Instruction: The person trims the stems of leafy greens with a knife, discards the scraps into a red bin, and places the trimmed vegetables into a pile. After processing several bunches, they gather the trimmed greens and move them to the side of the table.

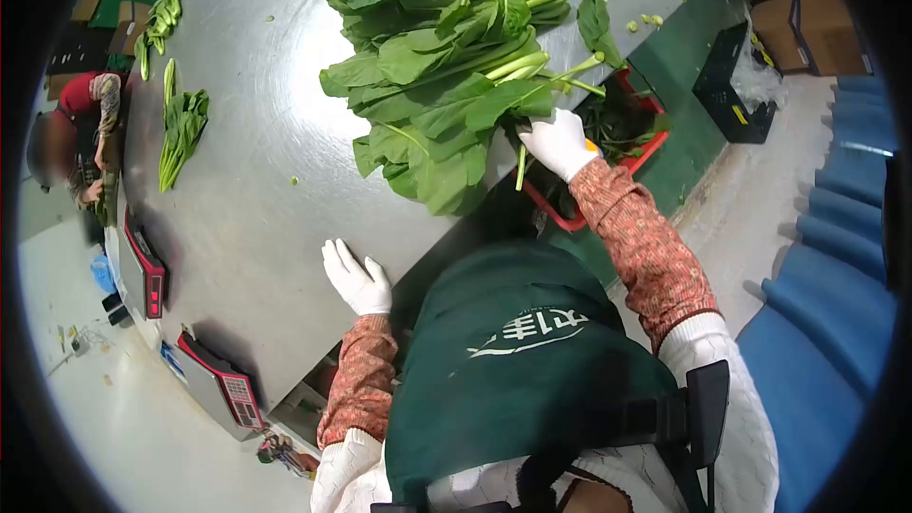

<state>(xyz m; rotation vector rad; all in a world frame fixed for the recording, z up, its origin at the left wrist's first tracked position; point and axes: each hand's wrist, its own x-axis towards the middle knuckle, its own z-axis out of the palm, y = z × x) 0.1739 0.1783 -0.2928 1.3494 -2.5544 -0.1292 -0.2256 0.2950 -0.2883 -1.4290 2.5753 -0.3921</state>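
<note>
A large pile of leafy greens [427, 85] with pale stems lies across the metal table, its stem ends toward the right edge. My right hand [556, 141], in a white glove, is closed at the table's right edge against the lower leaves. A small orange piece [591, 146] shows by its palm; what the fingers hold is hidden. Just below those fingers hangs one thin stem [521, 169]. My left hand [357, 277], also gloved, is open and empty on the metal table [275, 256] near its front edge, fingers spread.
Under the right edge sits a red crate [649, 147] with leaves in it. Two red scales [228, 385] stand along the left edge, near small bunches of greens [183, 133]. A co-worker [81, 123] bends at the far left. A black crate [736, 85] and cardboard boxes [807, 28] are to the right.
</note>
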